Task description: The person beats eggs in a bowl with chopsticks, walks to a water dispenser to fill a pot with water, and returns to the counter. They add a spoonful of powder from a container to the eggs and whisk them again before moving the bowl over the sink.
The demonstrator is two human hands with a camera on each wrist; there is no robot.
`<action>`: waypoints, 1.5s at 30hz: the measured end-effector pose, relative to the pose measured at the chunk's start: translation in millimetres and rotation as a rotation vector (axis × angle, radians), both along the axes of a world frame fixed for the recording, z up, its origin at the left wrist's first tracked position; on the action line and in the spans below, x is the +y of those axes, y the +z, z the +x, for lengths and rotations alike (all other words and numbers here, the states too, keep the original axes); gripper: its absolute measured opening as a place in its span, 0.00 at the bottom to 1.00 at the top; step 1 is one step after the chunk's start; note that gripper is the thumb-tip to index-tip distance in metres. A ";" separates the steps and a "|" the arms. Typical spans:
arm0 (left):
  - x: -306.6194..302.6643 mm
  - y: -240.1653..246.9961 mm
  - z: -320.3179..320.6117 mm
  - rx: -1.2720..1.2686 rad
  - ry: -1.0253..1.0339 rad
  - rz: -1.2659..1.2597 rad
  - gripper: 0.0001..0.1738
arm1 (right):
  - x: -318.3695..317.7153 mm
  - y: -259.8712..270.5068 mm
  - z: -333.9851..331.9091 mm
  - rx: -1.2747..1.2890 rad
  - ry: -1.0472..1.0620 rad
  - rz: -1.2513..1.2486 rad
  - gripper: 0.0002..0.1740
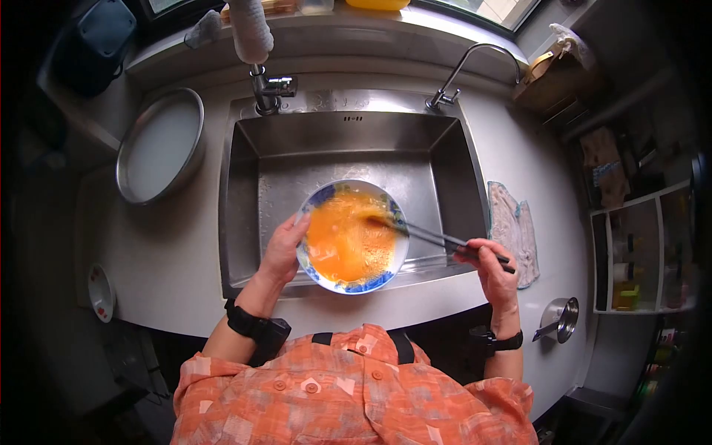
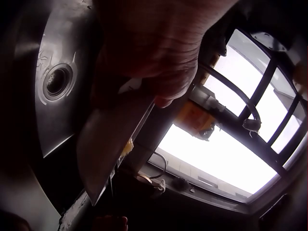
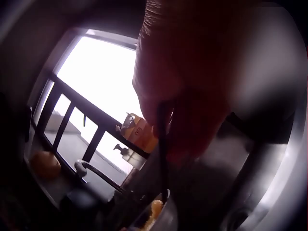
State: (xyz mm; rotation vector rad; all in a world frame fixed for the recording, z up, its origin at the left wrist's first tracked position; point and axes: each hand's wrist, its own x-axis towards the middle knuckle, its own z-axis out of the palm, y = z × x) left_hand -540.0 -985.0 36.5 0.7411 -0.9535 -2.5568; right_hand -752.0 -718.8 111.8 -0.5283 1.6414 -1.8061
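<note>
My left hand (image 1: 282,248) grips the left rim of a white bowl (image 1: 354,288) with a blue pattern, held above the front of the sink. Orange-yellow beaten egg (image 1: 337,241) covers its inside, frothy along the right. Dark chopsticks (image 1: 437,237) are pinched in my right hand (image 1: 491,268), their tips blurred in the egg. In the left wrist view the bowl (image 2: 108,139) appears from its side, tilted, with the left hand (image 2: 149,48) at its rim. The right wrist view shows the right hand (image 3: 187,96) dark above the bowl (image 3: 166,216).
A steel sink (image 1: 241,208) lies beneath the bowl, with a wrapped faucet (image 1: 265,93) and a slim tap (image 1: 445,96) behind. A large metal basin (image 1: 159,148) and small bowl (image 1: 101,293) stand left. On the right are a cloth (image 1: 519,230) and a small metal pot (image 1: 567,320).
</note>
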 end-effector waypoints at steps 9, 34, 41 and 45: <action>-1.4 -3.8 0.1 0.011 0.012 0.002 0.18 | 5.1 8.2 2.9 -0.045 0.318 0.086 0.13; 0.8 -2.6 -0.3 0.008 0.002 0.021 0.18 | 5.0 1.2 -7.4 -0.059 0.148 0.000 0.14; 1.8 -1.7 -0.7 0.002 0.000 -0.004 0.18 | 3.6 0.5 -8.3 -0.035 0.090 -0.006 0.13; 1.0 -2.4 -0.1 -0.006 -0.001 -0.013 0.19 | 7.4 5.0 -8.3 -0.084 0.429 0.049 0.13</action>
